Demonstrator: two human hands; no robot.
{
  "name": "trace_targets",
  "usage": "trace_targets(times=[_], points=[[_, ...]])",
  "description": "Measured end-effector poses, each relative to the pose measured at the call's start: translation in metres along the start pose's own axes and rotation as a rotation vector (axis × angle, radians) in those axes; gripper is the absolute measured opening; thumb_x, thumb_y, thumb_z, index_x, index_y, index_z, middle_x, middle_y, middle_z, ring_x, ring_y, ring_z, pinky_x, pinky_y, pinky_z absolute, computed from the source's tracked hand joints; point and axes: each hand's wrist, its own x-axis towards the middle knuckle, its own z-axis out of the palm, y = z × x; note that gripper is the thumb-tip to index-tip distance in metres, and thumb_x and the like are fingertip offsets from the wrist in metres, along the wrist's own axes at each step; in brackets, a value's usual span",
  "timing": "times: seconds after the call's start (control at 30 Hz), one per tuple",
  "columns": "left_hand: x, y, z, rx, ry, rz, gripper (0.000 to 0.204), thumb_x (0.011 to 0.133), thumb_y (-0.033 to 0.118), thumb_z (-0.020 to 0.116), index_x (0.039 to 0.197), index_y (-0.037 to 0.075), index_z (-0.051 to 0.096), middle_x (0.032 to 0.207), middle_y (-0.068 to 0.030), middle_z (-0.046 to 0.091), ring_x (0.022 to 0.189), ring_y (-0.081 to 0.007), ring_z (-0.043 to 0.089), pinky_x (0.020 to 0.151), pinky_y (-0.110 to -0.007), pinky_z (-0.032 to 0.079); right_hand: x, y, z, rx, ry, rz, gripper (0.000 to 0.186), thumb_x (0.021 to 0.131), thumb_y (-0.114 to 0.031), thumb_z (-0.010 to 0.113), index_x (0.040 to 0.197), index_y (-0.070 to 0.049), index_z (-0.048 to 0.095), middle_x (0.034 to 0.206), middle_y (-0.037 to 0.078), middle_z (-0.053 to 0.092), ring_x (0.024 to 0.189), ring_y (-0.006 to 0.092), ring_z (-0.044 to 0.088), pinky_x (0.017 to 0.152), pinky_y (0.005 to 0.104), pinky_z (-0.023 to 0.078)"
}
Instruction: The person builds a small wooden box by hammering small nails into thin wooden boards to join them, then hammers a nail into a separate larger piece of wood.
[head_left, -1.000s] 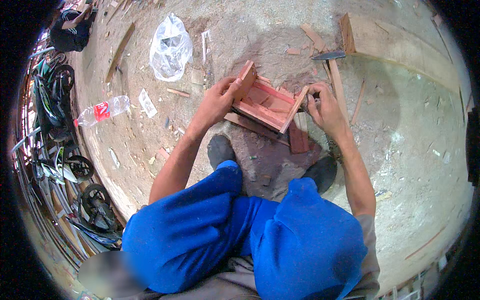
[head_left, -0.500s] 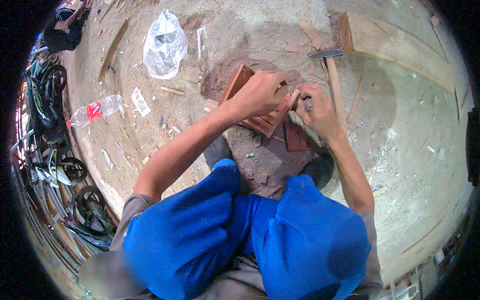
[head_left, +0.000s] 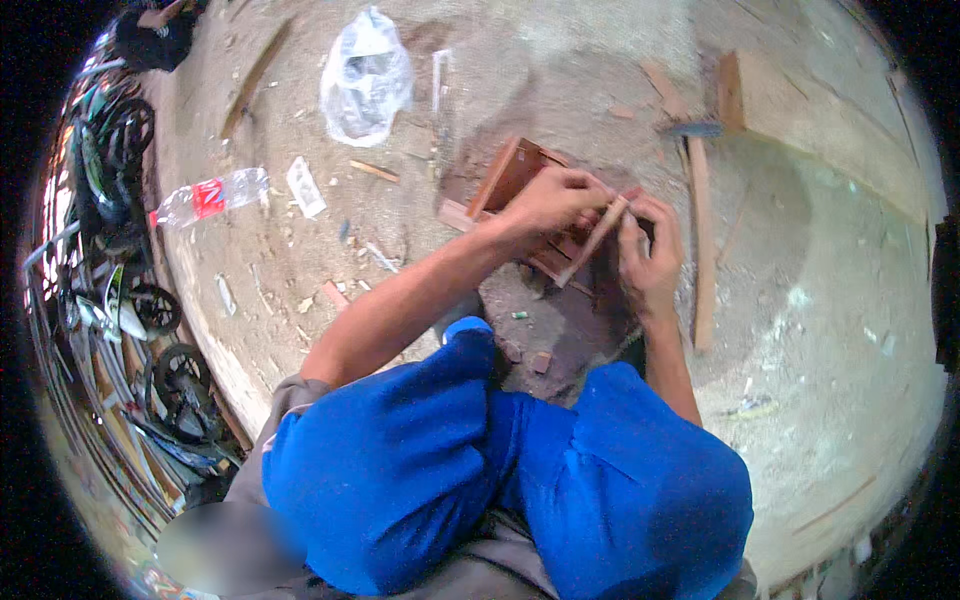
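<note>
Two bare hands, one wooden box (head_left: 500,182)
One box at the left hand (head_left: 553,203); one hammer (head_left: 701,220) just right of the right hand (head_left: 653,252); one thick beam (head_left: 815,130) beyond it; one plastic bag (head_left: 366,88) and one bottle (head_left: 240,189) left of the left hand.

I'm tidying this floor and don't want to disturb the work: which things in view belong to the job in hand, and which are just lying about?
In the job:
small reddish wooden box
left hand and right hand, both at its right end
hammer, probably, lying nearby

Apparently just lying about:
clear plastic bag
red-labelled bottle
white slip
</note>
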Motion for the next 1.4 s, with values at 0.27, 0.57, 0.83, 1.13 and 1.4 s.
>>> trace_targets(times=[0.27, 0.57, 0.83, 1.13, 1.4], points=[[-0.002, 0.001, -0.004, 0.019, -0.036, -0.044, 0.024, 0.099, 0.029, 0.07, 0.098, 0.006, 0.076, 0.078, 0.0028, 0.066, 0.07, -0.0064, 0.057, 0.064, -0.025, 0.046, -0.01, -0.003, 0.005, 0.093, 0.032, 0.194, 0.018, 0.096, -0.003, 0.065, 0.114, -0.001, 0.064, 0.12, 0.018, 0.066, 0.114, 0.0332, 0.064, 0.102, 0.0402, 0.049], [-0.01, 0.0, 0.004, 0.22, 0.006, 0.117, 0.03, 0.101, 0.029, 0.063, 0.109, 0.001, 0.073, 0.093, -0.0065, 0.073, 0.091, -0.0147, 0.064, 0.083, -0.035, 0.051, -0.011, -0.012, 0.002, -0.041, 0.07, 0.091, 0.016, 0.099, -0.005, 0.062, 0.114, 0.002, 0.063, 0.117, 0.017, 0.064, 0.109, 0.0281, 0.064, 0.093, 0.0366, 0.052], [-0.011, 0.003, 0.005, 0.54, 0.12, 0.31, 0.029, 0.098, 0.029, 0.065, 0.11, 0.003, 0.07, 0.094, -0.0186, 0.072, 0.092, -0.0289, 0.07, 0.084, -0.04, 0.053, -0.003, -0.011, 0.001, -0.005, 0.004, 0.134, 0.015, 0.099, -0.008, 0.062, 0.111, 0.001, 0.061, 0.115, 0.02, 0.062, 0.109, 0.0355, 0.062, 0.096, 0.0423, 0.05], [0.0, 0.004, 0.012, 0.53, 0.19, 0.441, 0.032, 0.099, 0.031, 0.064, 0.097, -0.001, 0.065, 0.083, -0.0203, 0.068, 0.077, -0.0289, 0.067, 0.072, -0.042, 0.052, -0.001, -0.013, 0.007, -0.046, -0.034, 0.131, 0.021, 0.103, -0.019, 0.054, 0.107, 0.001, 0.055, 0.113, 0.022, 0.057, 0.107, 0.0382, 0.059, 0.097, 0.0468, 0.048], [0.015, 0.007, 0.014, 0.406, 0.055, 0.238, 0.036, 0.103, 0.037, 0.061, 0.102, 0.001, 0.066, 0.089, -0.011, 0.068, 0.088, -0.0175, 0.064, 0.079, -0.036, 0.052, 0.005, -0.026, 0.002, -0.162, -0.082, 0.243, 0.022, 0.1, -0.02, 0.054, 0.105, 0.001, 0.056, 0.108, 0.025, 0.06, 0.104, 0.0409, 0.061, 0.093, 0.0488, 0.048]])
